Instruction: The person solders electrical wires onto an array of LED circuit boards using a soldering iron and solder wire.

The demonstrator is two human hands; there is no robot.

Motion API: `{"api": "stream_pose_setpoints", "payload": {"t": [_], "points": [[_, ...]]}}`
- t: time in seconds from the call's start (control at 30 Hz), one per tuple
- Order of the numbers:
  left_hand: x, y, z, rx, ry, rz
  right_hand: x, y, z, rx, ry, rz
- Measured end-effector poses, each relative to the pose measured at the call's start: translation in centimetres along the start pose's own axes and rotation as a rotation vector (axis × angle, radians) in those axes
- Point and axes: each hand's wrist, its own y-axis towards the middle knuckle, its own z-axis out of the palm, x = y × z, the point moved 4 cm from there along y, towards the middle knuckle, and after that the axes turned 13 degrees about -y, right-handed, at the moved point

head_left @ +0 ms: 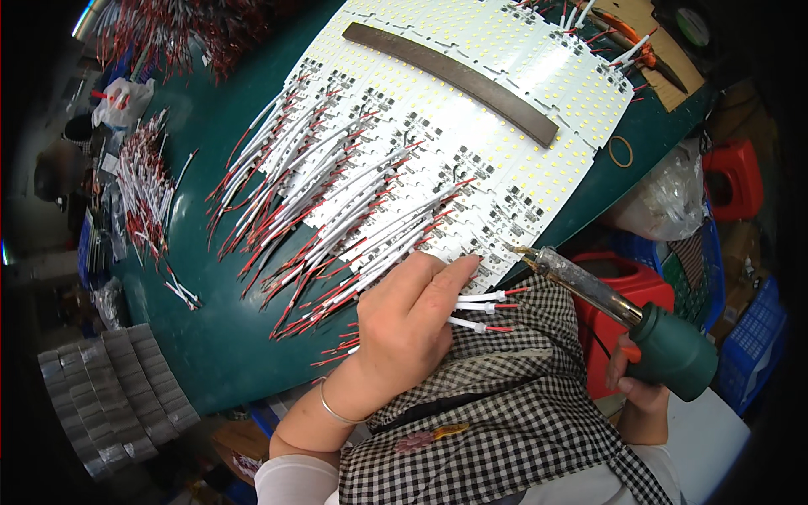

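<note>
My left hand (402,326) is closed around several white-sleeved wires with red ends (478,308); its index finger and thumb reach the near edge of a white LED board panel (581,160). In my right hand (641,389) is a soldering iron (673,347) with a thick green handle. The iron's tip points at the panel's near right edge, just right of my left fingertips. Rows of white and red wires (337,194) lie over the panel's left part, some ends hanging past its edge. What my left thumb and finger pinch is hard to make out.
A brown curved bar (454,80) lies across the panel on the green table (219,353). Loose wire bundles (145,185) are at the left, stacked grey pieces (109,396) at the near left. Orange-handled pliers (644,50) lie far right. Red stools (732,181) and blue crates (762,337) stand beyond.
</note>
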Motion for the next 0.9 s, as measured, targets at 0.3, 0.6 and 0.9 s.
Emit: {"api": "stream_pose_setpoints", "payload": {"t": [0.3,0.6,0.9], "points": [[-0.1,0.1,0.1,0.051,-0.013,0.069,0.7,0.7,1.0,-0.108,-0.156,0.159],[0.0,0.1,0.2,0.057,-0.005,0.116,1.5,2.9,1.9,0.006,-0.015,0.146],[-1.0,0.0,0.4,0.129,0.157,0.11,1.0,2.4,1.5,-0.093,-0.501,-0.315]]}}
